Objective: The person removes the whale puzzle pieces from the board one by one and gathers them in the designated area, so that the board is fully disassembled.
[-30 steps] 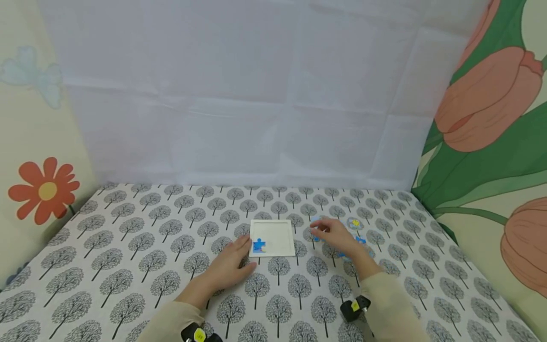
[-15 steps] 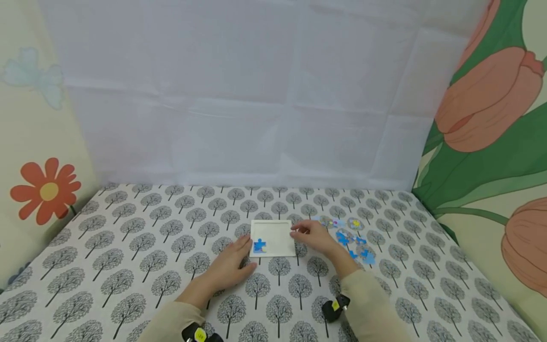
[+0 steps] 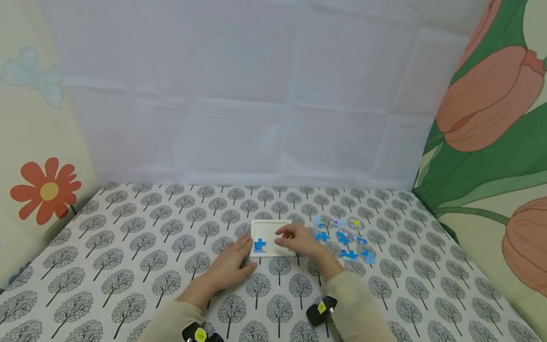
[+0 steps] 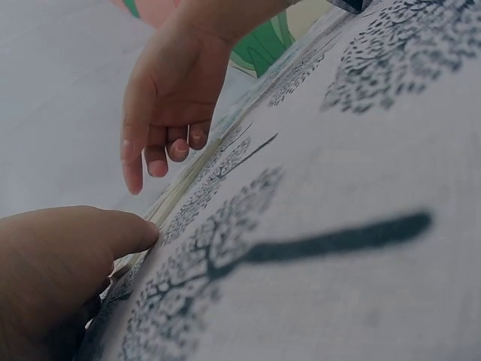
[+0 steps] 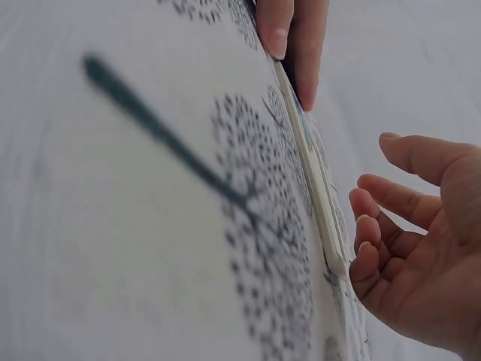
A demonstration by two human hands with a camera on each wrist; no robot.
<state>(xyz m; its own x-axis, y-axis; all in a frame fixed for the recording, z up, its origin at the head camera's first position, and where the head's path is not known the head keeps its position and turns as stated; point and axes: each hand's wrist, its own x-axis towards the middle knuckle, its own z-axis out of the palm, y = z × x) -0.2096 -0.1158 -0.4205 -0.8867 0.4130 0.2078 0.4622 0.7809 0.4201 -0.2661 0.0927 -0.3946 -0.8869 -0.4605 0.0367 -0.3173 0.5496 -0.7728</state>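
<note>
A square white puzzle tray with a raised rim lies mid-table. In its lower left corner sits a blue jigsaw piece. My left hand rests at the tray's left edge, fingers extended and thumb spread toward the front. Over the tray's right half hovers my right hand, its fingers loosely bent. In the right wrist view, thumb and index finger of the right hand stand apart, and no piece shows between them. Part of the tray's right side is hidden under this hand.
Right of the tray, several loose pieces lie on the tree-print cloth, among them a blue piece and a piece with a yellow flower. A white sheet hangs behind the table.
My right hand has moved left from beside the loose pieces to above the tray, uncovering those pieces. My left hand and the piece in the tray have stayed in place.
</note>
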